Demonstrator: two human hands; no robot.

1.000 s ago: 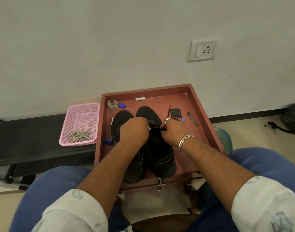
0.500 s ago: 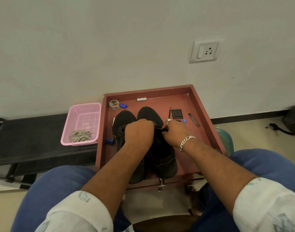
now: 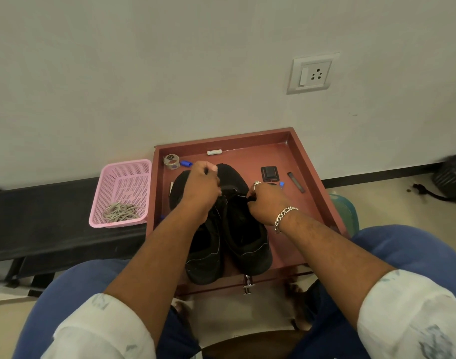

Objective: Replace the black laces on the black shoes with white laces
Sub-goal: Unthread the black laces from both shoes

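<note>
Two black shoes [image 3: 228, 237] stand side by side in a reddish tray [image 3: 308, 161], toes toward the wall. The left hand [image 3: 201, 189] curls its fingers, pinching a black lace [image 3: 228, 188] above the toes; the right hand [image 3: 264, 203] grips the lace's other end. Around the shoes lie a tape roll [image 3: 171, 161], a blue cap [image 3: 186, 163], a white stick [image 3: 214, 152] and a black holder [image 3: 269, 173]. White laces [image 3: 122, 212] sit in a pink basket [image 3: 112, 177] on the black worktop [image 3: 40, 216].
</note>
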